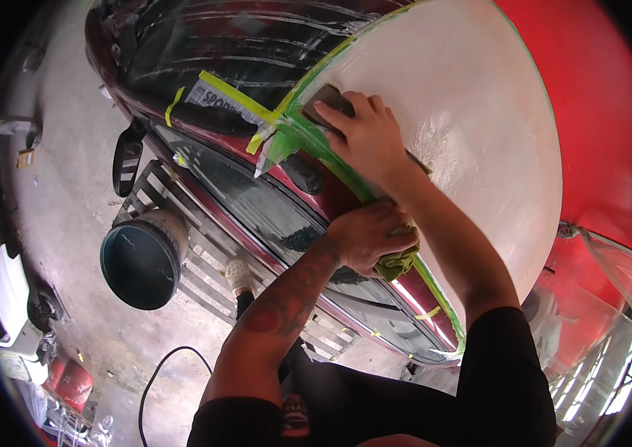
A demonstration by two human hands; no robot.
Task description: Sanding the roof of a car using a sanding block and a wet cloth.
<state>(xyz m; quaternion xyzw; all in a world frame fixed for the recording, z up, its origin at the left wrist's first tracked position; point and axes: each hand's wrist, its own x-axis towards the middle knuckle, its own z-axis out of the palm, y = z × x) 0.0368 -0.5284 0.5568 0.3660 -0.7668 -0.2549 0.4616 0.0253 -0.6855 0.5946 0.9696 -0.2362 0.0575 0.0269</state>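
My right hand (368, 138) grips a long dark sanding block (325, 103), pressed flat along the green-taped edge of a pale, filler-coated car roof (472, 127). The palm and wrist cover the block's middle. Lower down, my left hand (372, 235) is closed around a crumpled green cloth (399, 262) at the roof's side edge, above the side windows. Green masking tape (301, 134) borders the pale surface. Whitish smears and dust mark the roof beside my right wrist. Yellow tape (237, 97) holds paper at the windshield corner.
A dark red car with a streaked windshield (234, 45) lies ahead, its side mirror (128, 158) jutting left. A dark bucket (141, 264) stands by a slatted wooden platform (208, 279). A black hose (144, 387) curves over the floor. Beyond the roof is a red surface (591, 97).
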